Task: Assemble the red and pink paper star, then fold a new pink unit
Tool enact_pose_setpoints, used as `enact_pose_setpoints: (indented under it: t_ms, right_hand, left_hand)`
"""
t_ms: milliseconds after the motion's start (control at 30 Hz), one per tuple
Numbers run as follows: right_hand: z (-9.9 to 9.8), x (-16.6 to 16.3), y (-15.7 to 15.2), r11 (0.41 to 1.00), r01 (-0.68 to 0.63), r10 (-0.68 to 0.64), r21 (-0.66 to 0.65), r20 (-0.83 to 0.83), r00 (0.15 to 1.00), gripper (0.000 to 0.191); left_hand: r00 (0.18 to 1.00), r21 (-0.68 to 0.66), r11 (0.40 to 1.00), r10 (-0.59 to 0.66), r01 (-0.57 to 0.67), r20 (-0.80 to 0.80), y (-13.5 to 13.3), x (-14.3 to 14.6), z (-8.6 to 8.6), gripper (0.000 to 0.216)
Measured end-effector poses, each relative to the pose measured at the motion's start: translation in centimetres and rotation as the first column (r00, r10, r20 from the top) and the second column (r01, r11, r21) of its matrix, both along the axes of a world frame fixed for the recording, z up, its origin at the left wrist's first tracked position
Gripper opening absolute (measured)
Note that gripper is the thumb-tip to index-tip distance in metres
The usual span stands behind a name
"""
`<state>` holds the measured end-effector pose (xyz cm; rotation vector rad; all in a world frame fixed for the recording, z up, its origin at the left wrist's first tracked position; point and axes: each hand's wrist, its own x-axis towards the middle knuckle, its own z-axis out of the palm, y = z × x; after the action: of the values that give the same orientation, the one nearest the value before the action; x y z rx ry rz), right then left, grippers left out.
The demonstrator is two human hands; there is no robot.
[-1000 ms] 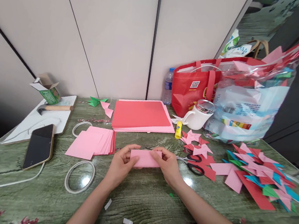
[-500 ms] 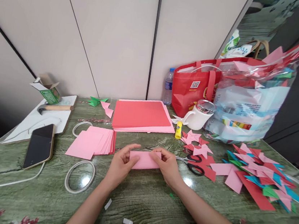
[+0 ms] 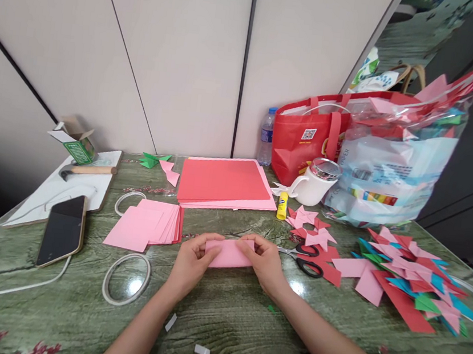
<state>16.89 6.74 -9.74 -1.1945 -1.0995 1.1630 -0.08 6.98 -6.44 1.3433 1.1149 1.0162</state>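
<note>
The pink paper strip (image 3: 230, 255) lies between the two hands, its long side running across from one to the other above the bench (image 3: 255, 340). The left hand (image 3: 192, 258) pinches its left end, thumb laid on the near face and the forefinger reaching along behind the upper edge. The right hand (image 3: 266, 265) grips the right end in the same way, its thumb pressing on the face near the upper right corner and its fingers curled behind. The fingertips behind the paper are hidden, and whether the lower edge touches the bench I cannot tell.

Just left of the left hand is a fanned stack of pink squares (image 3: 133, 227), with a white ring (image 3: 106, 280) lying flat nearer the person. Just right of the right hand are the black-handled scissors (image 3: 299, 257), partly over red paper (image 3: 331, 273). Beyond the strip lie large red sheets (image 3: 225, 181), with a yellow glue stick (image 3: 281, 206) beside their right corner.
</note>
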Motion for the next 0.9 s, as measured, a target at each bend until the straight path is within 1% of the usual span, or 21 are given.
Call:
enact_pose_setpoints:
  t_ms: [167, 233, 367, 433, 500, 633, 900]
  right_hand:
    - [0.0, 0.0, 0.1, 0.999, -0.029, 0.027, -0.025, -0.049, 0.998, 0.026]
    - [0.0, 0.0, 0.1, 0.998, -0.059, 0.056, -0.037, -0.089, 0.995, 0.029]
    - [0.5, -0.1, -0.2, 0.984, -0.161, 0.150, -0.069, -0.151, 0.977, 0.053]
    - [0.7, -0.2, -0.4, 0.976, -0.195, 0.183, -0.093, -0.121, 0.976, 0.061]
    - [0.8, -0.3, -0.5, 0.974, -0.202, 0.194, -0.106, -0.084, 0.977, 0.064]
    - [0.8, -0.3, -0.5, 0.972, -0.200, 0.193, -0.121, -0.067, 0.979, 0.061]
    - [1.0, -0.4, -0.6, 0.968, -0.201, 0.186, -0.151, -0.109, 0.976, 0.056]
  left_hand:
    - [1.000, -0.001, 1.000, 0.016, -0.016, -0.009, 0.0, 0.0, 0.1, 0.026]
    - [1.000, 0.002, 1.000, 0.023, -0.023, -0.011, 0.0, 0.0, 0.3, 0.026]
    - [0.999, 0.011, 0.999, 0.047, -0.047, -0.005, 0.1, 0.0, 0.4, 0.026]
    - [0.998, 0.015, 0.998, 0.055, -0.055, 0.002, 0.1, 0.0, 0.4, 0.026]
    - [0.998, 0.032, 0.997, 0.063, -0.063, 0.003, 0.1, 0.0, 0.4, 0.026]
    - [0.997, 0.085, 0.994, 0.073, -0.071, -0.020, -0.1, 0.1, 0.4, 0.025]
    - [0.997, 0.114, 0.992, 0.060, -0.054, -0.048, -0.3, 0.2, 0.4, 0.021]
